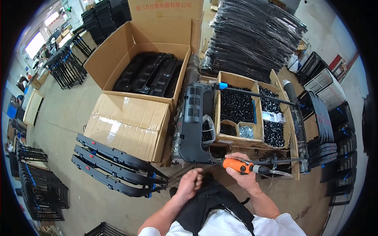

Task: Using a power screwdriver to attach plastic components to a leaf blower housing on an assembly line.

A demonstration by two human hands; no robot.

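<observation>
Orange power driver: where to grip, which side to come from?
Likely grip the orange driver by its thick barrel, from the near right, as the right hand does: it lies crosswise, tip end by the black panel, clear tube at the other end.

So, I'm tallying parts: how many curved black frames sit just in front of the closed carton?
3: nearest frame by the closed carton, middle frame, and outer frame farthest from it. Others may be hidden underneath.

Factory workshop, orange power driver (237, 165), open carton (111, 57), partitioned wooden tray (240, 141), stacked black parts (252, 39)
</observation>
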